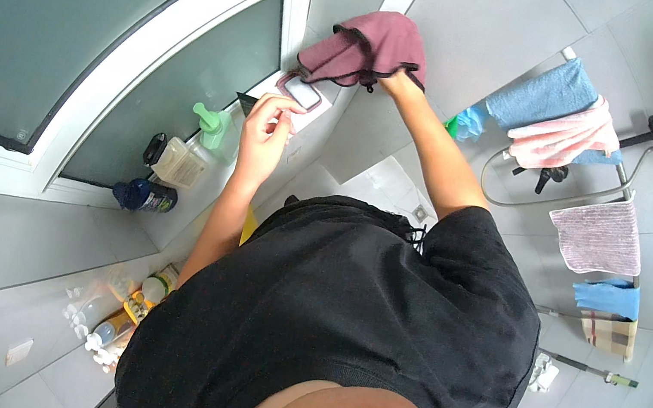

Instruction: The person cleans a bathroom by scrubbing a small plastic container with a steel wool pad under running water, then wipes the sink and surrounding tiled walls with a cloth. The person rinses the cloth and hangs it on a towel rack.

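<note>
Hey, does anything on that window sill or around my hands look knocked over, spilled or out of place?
One thing: a dark blue bottle lies on its side at the sill's near end, while the green pump bottle stands upright. No spill shows.

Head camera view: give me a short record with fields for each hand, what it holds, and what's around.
left hand: raised at the sill, fingertips at a small rounded container
right hand: mostly hidden, gripping a maroon cloth above the container
window sill: green pump bottle, dark bottle
wall rack: blue towel, pink towel
</note>
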### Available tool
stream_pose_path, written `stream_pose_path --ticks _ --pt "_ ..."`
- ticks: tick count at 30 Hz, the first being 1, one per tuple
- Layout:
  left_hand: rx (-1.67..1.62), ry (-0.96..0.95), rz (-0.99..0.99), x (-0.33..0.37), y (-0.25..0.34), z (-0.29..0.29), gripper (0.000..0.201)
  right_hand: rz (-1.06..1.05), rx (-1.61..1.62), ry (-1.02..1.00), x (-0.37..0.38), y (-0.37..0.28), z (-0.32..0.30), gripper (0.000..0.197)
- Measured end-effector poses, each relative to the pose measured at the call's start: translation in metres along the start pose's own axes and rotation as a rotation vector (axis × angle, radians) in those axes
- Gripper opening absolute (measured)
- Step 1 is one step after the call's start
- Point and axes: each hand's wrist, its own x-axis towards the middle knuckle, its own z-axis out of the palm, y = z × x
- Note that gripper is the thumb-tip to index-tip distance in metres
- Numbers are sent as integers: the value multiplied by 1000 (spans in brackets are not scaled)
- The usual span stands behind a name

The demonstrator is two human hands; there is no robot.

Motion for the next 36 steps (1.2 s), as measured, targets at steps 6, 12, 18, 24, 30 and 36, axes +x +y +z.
stream_pose_path --ticks 6,12,18,24,30,36 --pt "26 -80 -4 18 3 14 17 22 -429 25 13 36 -93 25" --pt "-5 -172 -75 27 3 56 17 267 -1035 297 58 17 -269 23" --pt "-1 -316 -66 28 -7 106 17 97 -99 1019 32 30 -252 47" --pt "57 -379 19 47 -5 173 18 383 -58 628 -116 138 -79 48" --pt "152 -205 307 81 10 244 29 172 95 531 -156 151 -29 44" --pt "216 14 548 104 17 304 55 -199 94 407 -64 183 -109 60"
